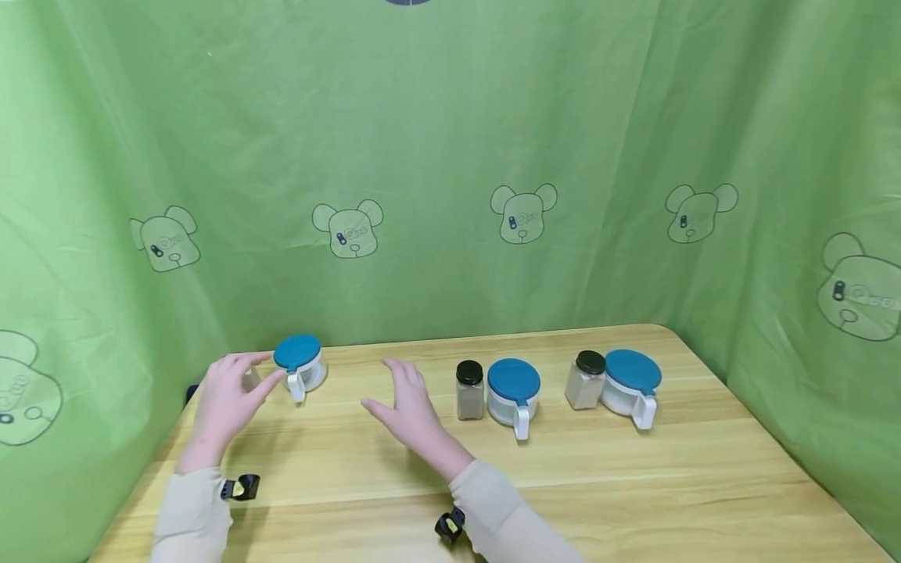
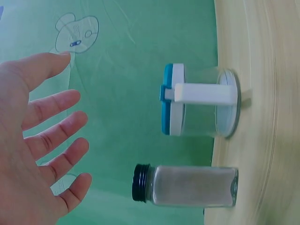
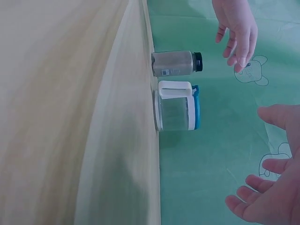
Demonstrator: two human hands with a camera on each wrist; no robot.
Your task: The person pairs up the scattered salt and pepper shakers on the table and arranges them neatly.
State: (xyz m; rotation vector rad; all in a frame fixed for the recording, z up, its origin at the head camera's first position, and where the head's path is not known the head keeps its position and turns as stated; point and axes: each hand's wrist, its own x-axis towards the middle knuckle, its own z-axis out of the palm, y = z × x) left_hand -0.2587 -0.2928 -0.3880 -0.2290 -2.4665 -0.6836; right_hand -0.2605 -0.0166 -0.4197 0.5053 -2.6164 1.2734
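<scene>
At the far left of the table, my left hand [image 1: 228,395] is over a square glass bottle with a black cap [image 2: 192,185], its fingers spread and apart from it. The hand hides most of that bottle in the head view. Beside it stands a clear round seasoning jar [image 2: 201,112] with a blue lid and white handle. My right hand [image 1: 415,414] is held above the middle of the table, fingers apart, holding nothing. To its right stand a second black-capped bottle [image 1: 470,395] and another blue-lidded jar [image 1: 514,383].
Farther right, a third black-capped bottle [image 1: 584,383] stands close against a third blue-lidded jar [image 1: 632,375]. All stand on a light wooden table [image 1: 338,461]. A green curtain [image 1: 436,297] printed with bear heads encloses its back and sides.
</scene>
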